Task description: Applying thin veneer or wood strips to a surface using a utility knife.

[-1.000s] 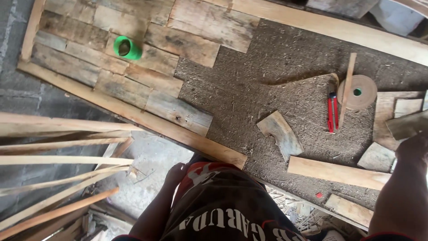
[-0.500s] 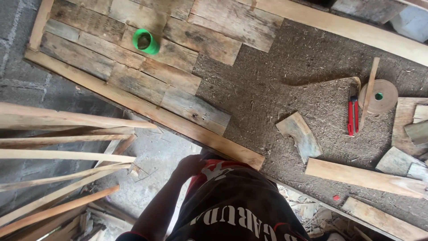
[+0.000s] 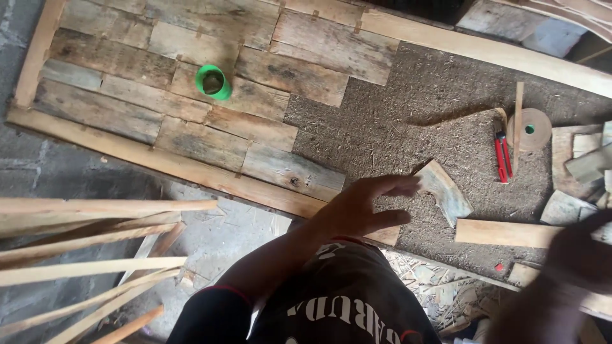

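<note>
The person's left hand (image 3: 366, 207) is reaching forward from the body, palm down, fingers (image 3: 398, 186) extended and spread slightly, gripping nothing. The left forearm is angling up from a dark short sleeve with a red hem. The right hand (image 3: 583, 251) is showing only as a dark blur at the frame's right edge, its grip impossible to make out.

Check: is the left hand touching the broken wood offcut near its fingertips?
Cannot tell. In the head view the left hand has its index fingertip at the edge of the wood offcut, but motion blur hides any contact or gap.
</note>
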